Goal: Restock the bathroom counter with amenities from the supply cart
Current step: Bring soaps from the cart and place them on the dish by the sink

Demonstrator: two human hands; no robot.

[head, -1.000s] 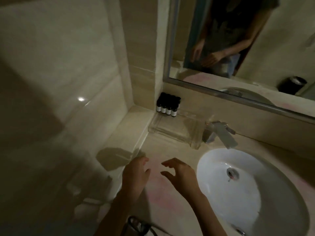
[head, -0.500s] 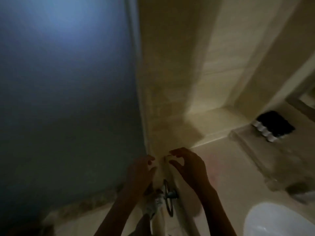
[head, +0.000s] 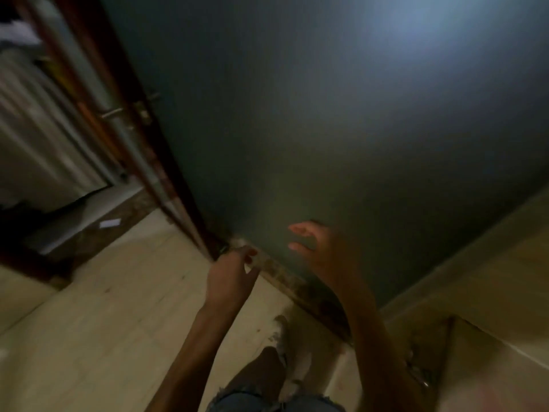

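**Two empty hands before a dark wall**

Dark wall (head: 356, 129), centre to upper right; pale tiled floor (head: 89, 337), lower left; doorway (head: 59, 144), upper left, blurred, no cart or amenities discernible; right hand (head: 323, 254), centre, fingers spread, holding nothing; left hand (head: 231, 275), centre, fingers loosely curled, holding nothing

Only a pale beige corner of the tabletop (head: 487, 379) shows, at 4 o'clock, blurred in dim light. At 6 o'clock the left hand (head: 230, 278) and at 5 o'clock the right hand (head: 323, 254) hang in the air, fingers loosely curled, holding nothing.
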